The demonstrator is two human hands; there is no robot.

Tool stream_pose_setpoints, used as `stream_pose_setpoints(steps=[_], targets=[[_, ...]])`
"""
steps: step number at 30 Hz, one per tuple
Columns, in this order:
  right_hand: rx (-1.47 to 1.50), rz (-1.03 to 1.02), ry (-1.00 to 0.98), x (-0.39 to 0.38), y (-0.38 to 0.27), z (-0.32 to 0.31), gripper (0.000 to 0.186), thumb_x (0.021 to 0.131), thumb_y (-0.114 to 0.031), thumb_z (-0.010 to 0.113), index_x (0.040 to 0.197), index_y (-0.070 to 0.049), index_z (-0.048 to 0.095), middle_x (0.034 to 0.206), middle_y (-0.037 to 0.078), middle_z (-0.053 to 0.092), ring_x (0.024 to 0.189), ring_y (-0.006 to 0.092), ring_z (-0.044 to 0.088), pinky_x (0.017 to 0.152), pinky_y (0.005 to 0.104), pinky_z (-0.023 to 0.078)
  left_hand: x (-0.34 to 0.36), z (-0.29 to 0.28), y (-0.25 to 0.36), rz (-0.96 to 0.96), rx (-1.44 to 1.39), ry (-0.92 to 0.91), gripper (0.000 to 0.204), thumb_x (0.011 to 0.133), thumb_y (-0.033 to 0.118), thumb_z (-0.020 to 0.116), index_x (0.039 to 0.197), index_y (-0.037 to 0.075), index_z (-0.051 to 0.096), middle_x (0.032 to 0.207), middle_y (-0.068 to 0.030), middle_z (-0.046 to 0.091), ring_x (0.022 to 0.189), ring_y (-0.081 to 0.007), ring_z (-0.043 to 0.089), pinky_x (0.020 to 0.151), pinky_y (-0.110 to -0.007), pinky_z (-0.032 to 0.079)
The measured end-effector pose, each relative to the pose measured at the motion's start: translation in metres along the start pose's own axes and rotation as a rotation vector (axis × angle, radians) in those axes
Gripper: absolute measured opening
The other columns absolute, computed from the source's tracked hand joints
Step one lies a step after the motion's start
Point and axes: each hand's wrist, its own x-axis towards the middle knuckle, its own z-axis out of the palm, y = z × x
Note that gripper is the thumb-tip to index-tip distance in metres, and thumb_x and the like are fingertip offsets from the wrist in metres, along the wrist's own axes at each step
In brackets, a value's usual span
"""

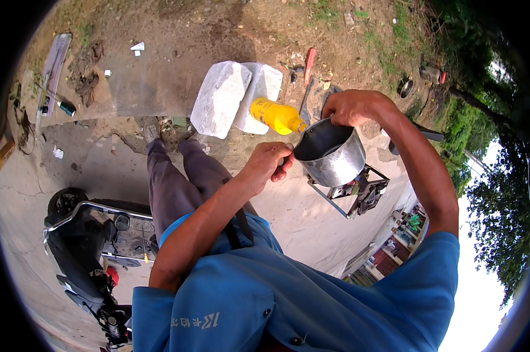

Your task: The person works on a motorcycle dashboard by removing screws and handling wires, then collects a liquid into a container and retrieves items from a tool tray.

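Observation:
A silver metal pot [342, 161] with a dark inside is tilted in front of me, its mouth toward the upper left. My right hand [356, 108] has its fingers curled over the pot's far rim. At the pot's left edge, my left hand [268, 166] pinches with thumb and forefinger, the other fingers curled. Just beyond the left hand is a yellow bottle [272, 115], its neck pointing at the pot and no cap visible on it. Below the pot shows a metal frame stand [359, 193]; whether the two touch, I cannot tell.
Two pale blocks [221, 100] sit side by side by the bottle. A red-handled tool [309, 66] lies on the dirt beyond them. At the left stands a black motor scooter [80, 258]. A screwdriver [65, 107] and a small dark pan [404, 87] lie farther off.

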Motion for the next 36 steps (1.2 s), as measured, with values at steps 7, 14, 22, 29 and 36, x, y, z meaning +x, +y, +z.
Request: stream_pose_setpoints(steps=[7,14,22,29,36], targets=[[-0.003,0.006,-0.010,0.003,0.004,0.002,0.036,0.079,-0.020,0.056,0.108,-0.006,0.072,0.097,0.013,0.073,0.088,0.0267,0.068,0.075,0.0397,0.051,0.000,-0.001,0.001,-0.038,-0.021,0.047,0.036,0.099,0.031,0.046,0.080,0.003,0.058,0.061,-0.0029,0.051,0.043,-0.0124,0.046,0.038,-0.026,0.032],[0.018,0.006,0.002,0.004,0.004,0.002,0.035,0.077,-0.019,0.056,0.105,-0.006,0.073,0.093,0.012,0.073,0.085,0.0259,0.067,0.073,0.0396,0.050,-0.004,-0.020,-0.007,-0.078,0.029,0.102,0.036,0.093,0.027,0.038,0.105,0.001,0.060,0.075,-0.0028,0.053,0.053,-0.0101,0.045,0.043,-0.025,0.036],[-0.012,-0.004,-0.035,0.005,0.008,0.003,0.039,0.077,-0.020,0.053,0.108,-0.007,0.071,0.092,0.013,0.072,0.086,0.0262,0.068,0.074,0.0383,0.051,-0.004,-0.038,-0.027,0.234,0.294,0.112,0.033,0.091,0.010,0.047,0.122,0.002,0.057,0.076,0.0010,0.045,0.064,-0.0066,0.044,0.052,-0.023,0.039],[-0.052,-0.042,-0.011,0.012,0.015,0.005,0.040,0.078,-0.020,0.053,0.110,-0.007,0.071,0.094,0.013,0.072,0.088,0.0268,0.068,0.075,0.0382,0.051,-0.011,-0.045,-0.010,0.242,0.452,0.137,0.038,0.087,0.009,0.066,0.123,0.004,0.056,0.103,-0.0055,0.053,0.074,-0.0109,0.052,0.065,-0.026,0.045],[0.009,-0.052,0.012,0.003,0.012,0.009,0.038,0.077,-0.019,0.053,0.107,-0.005,0.071,0.091,0.012,0.072,0.084,0.0259,0.067,0.073,0.0388,0.051,-0.020,-0.034,-0.001,0.421,0.692,0.183,0.039,0.086,0.004,0.067,0.124,0.003,0.055,0.109,-0.0084,0.055,0.079,-0.0152,0.055,0.072,-0.029,0.047]])
